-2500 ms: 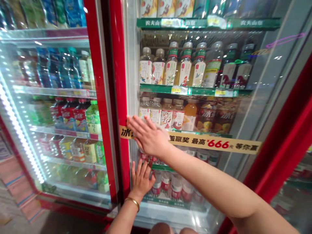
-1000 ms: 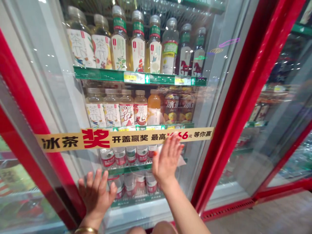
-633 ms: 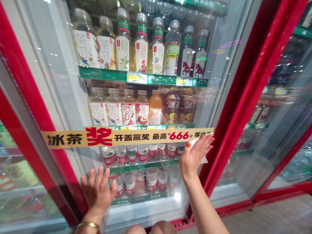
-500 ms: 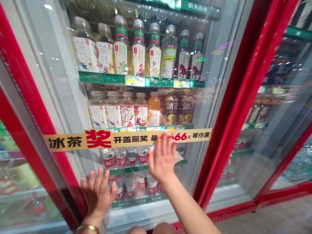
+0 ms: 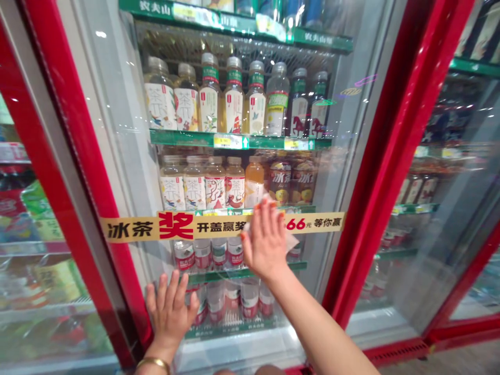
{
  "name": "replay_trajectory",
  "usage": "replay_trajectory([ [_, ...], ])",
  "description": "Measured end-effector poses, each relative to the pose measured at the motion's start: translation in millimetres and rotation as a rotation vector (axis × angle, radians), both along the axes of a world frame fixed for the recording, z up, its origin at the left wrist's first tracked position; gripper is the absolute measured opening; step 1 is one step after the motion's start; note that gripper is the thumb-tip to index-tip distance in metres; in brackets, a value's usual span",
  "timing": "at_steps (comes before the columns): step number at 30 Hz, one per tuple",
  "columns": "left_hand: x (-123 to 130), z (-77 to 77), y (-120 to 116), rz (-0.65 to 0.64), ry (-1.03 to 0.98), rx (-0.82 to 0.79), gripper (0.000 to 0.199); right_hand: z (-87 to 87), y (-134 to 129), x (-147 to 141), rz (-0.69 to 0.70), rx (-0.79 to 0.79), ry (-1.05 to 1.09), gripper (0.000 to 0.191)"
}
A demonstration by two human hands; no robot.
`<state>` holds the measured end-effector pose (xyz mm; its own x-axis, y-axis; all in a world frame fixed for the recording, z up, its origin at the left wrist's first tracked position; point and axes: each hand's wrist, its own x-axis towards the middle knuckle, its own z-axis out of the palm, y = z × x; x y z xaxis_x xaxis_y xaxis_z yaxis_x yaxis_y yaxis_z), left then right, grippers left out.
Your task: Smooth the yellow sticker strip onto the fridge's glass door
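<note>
1. Faces the glass door (image 5: 128,172) of a fridge, with a yellow strip (image 5: 221,227) of black and red lettering running across from just below 9 o'clock to just below 3 o'clock.
2. Lays the right hand (image 5: 267,237) flat over the strip, just off centre toward 6 o'clock, hiding some of the lettering; reaches in from 5 o'clock with a bare forearm.
3. Holds the right hand's fingers straight and close together, with the thumb set apart toward 9 o'clock.
4. Traps a thin white cloth (image 5: 292,242) between the right hand and the door, with one corner sticking out toward 4 o'clock and another past the fingertips toward 12 o'clock.
5. Rests the left hand (image 5: 172,307) at 7 o'clock, just beside the red frame (image 5: 132,281), with the palm toward the door and fingers fanned apart.
6. Wears a gold bangle (image 5: 156,363) on the left wrist.
7. Shows, behind the door, a row of tea bottles (image 5: 233,112) near 12 o'clock, an orange bottle (image 5: 254,174) just above the right hand's fingertips, and small red-labelled bottles (image 5: 184,255) below the strip, between 7 and 8 o'clock.
</note>
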<state>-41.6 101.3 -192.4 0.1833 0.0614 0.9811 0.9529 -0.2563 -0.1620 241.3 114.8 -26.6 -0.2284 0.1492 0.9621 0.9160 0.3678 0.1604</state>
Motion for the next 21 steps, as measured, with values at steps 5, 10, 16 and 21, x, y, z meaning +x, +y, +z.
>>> replay_trajectory([
  [5,2.8,8.0,-3.5,-0.008,0.030,0.017,0.089,-44.1,-13.8,33.8,0.052,0.052,-0.353,0.083],
  [10,4.8,7.6,-2.8,-0.017,0.022,0.030,0.088,50.3,15.0,105.7,-0.199,0.069,0.269,0.081],
  [16,-0.4,3.1,-0.5,-0.012,0.027,0.005,0.089,59.6,3.9,9.2,-0.036,0.038,-0.212,0.081],
  [21,-2.8,-1.9,3.4,-0.001,0.032,0.008,0.090,18.5,-3.0,61.6,-0.024,0.084,-0.392,0.083],
])
